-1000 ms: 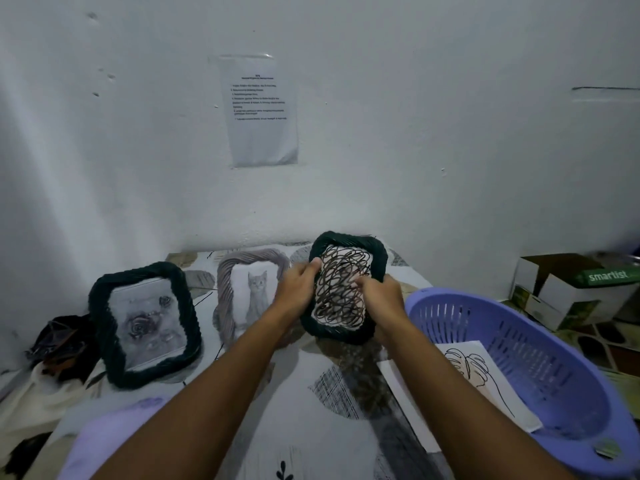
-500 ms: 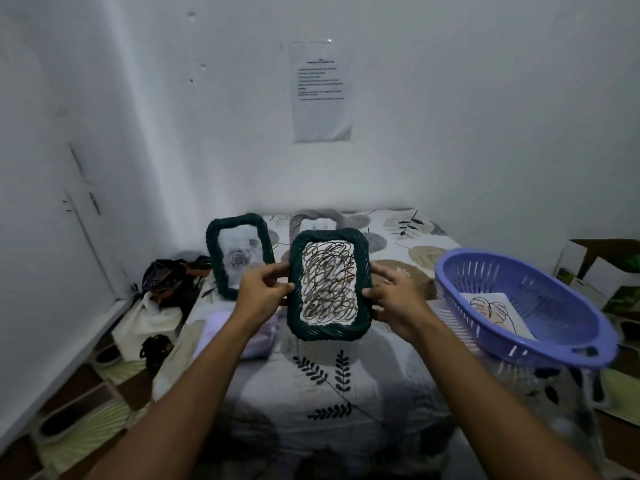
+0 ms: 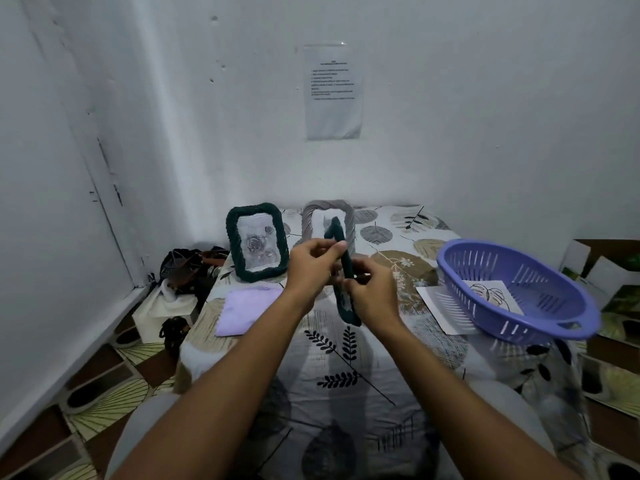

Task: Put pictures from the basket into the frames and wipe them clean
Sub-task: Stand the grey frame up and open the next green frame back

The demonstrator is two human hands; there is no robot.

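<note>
While you hold the dark green frame edge-on between your hands, its long axis runs up and down and slightly away from you, with the top tip rising in front of the grey frame and the bottom corner hanging just above the cloth-covered bench. Well off to the left of your left hand, the purple cloth lies flat on the bench, and just beyond it the other dark green frame stands upright with a rose picture in it. Your left hand grips the held frame's upper half, fingers curled over the near edge and thumb on top. Your right hand pinches the lower half from the other side; how its fingertips lie on the hidden face I cannot tell. Which face of the frame points which way is also not readable from this angle.

Both hands are equally close to the frame, so the turn could go either way. For the wiping step, I judge the cloth is the left hand's reach, since it lies on that side. Far to the right of your right hand, the purple basket sits tilted over a loose sheet, with a leaf drawing still inside.
</note>
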